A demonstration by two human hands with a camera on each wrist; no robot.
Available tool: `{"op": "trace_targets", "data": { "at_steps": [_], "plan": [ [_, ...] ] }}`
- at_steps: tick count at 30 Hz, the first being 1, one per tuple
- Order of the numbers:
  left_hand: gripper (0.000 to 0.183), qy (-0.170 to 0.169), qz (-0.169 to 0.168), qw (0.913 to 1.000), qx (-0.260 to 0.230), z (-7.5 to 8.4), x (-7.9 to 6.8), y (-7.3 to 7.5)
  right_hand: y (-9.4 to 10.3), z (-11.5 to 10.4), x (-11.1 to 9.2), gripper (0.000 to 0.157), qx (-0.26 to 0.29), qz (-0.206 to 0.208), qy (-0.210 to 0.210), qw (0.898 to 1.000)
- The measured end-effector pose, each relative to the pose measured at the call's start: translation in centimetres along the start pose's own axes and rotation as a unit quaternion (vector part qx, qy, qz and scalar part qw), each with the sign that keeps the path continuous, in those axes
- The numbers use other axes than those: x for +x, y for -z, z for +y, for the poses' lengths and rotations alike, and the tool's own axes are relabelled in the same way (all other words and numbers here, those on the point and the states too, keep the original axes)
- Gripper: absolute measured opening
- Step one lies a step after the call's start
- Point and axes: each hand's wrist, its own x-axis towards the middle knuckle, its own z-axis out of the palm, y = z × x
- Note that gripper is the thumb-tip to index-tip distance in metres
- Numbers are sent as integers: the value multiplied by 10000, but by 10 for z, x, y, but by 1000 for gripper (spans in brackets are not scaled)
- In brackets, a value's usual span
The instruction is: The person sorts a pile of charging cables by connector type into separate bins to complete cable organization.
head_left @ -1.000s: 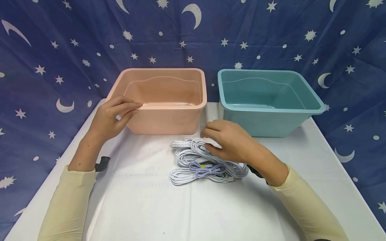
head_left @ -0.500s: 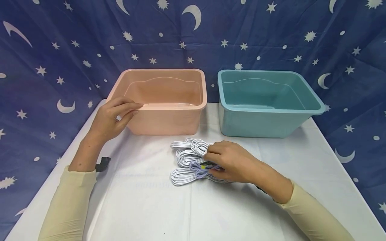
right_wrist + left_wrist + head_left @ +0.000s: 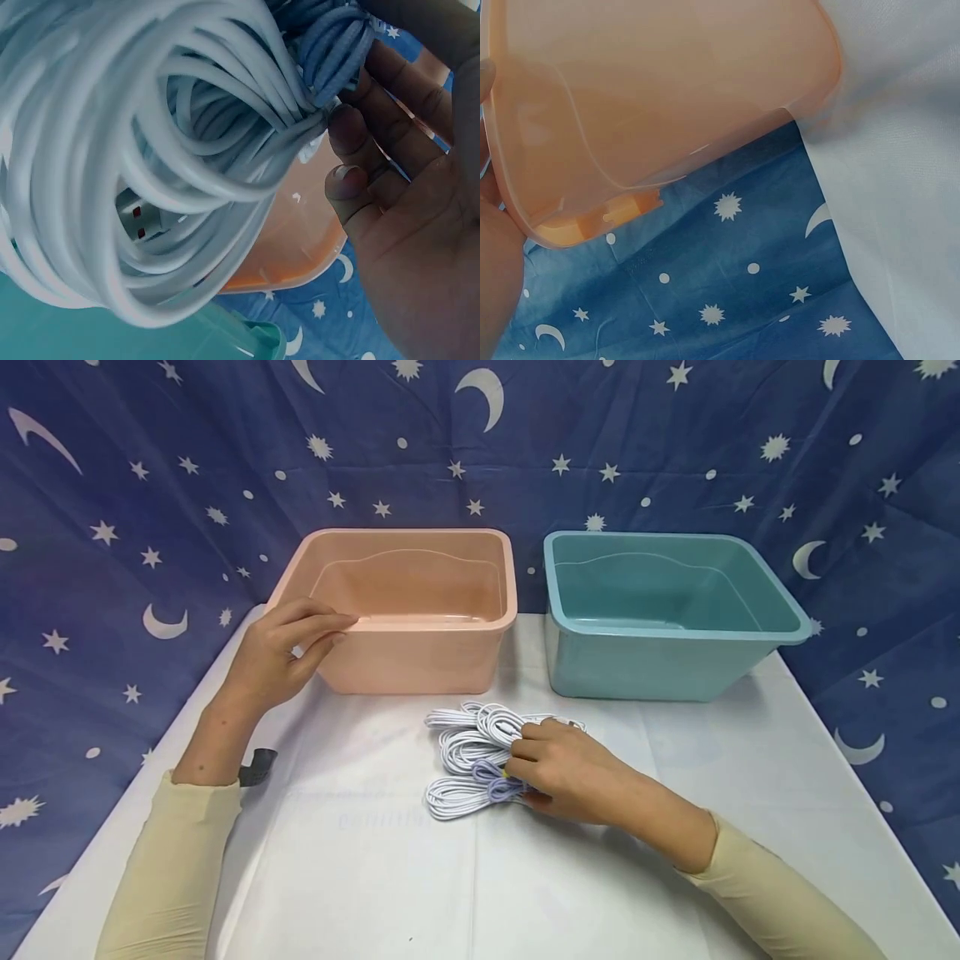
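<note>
My left hand [image 3: 273,652] grips the front-left rim of a peach plastic tub [image 3: 420,662], thumb outside and fingers over the edge. In the left wrist view the tub's side [image 3: 667,82] fills the upper left. My right hand [image 3: 566,772] is on a heap of coiled cables, its fingers curled at a purple cable bundle [image 3: 487,771] and partly covering it. Beneath and around that lie bundles of white cable [image 3: 453,799]. The right wrist view shows large white loops [image 3: 82,165], a USB plug [image 3: 142,219] and the purple coil [image 3: 337,49] against my fingers.
A teal tub [image 3: 637,668] stands right of the peach one, with a narrow gap between them. Both are at the back of the white-covered table [image 3: 360,877]. Behind and beside them hangs a blue curtain [image 3: 442,443] with moons and stars.
From above the back of the cable heap, my right hand has come down and nearer to me, onto the purple bundle. My left hand has stayed on the peach tub's rim.
</note>
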Motion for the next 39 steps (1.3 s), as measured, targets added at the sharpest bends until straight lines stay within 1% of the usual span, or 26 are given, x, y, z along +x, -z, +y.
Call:
{"op": "trace_targets", "data": {
  "at_steps": [7, 14, 22, 26, 30, 39],
  "plan": [
    [35, 2, 0, 10000, -2, -1, 0, 1, -4, 0, 1, 26, -68, -70, 20, 9999],
    [36, 66, -12, 10000, -43, 1, -1, 1, -3, -1, 0, 24, 19, -25, -36, 10000],
    [36, 143, -28, 9999, 1, 2, -2, 1, 2, -2, 0, 25, 188, 37, -139, 9997],
    [35, 100, 8, 9999, -27, 2, -2, 1, 5, -2, 1, 25, 264, 48, -144, 9995],
    [35, 24, 54, 10000, -76, 1, -1, 1, 7, -2, 2, 25, 256, 47, -117, 9996],
    [35, 51, 23, 10000, -27, 0, 0, 0, 15, -1, 7, 24, 137, 169, -85, 9997]
  ]
}}
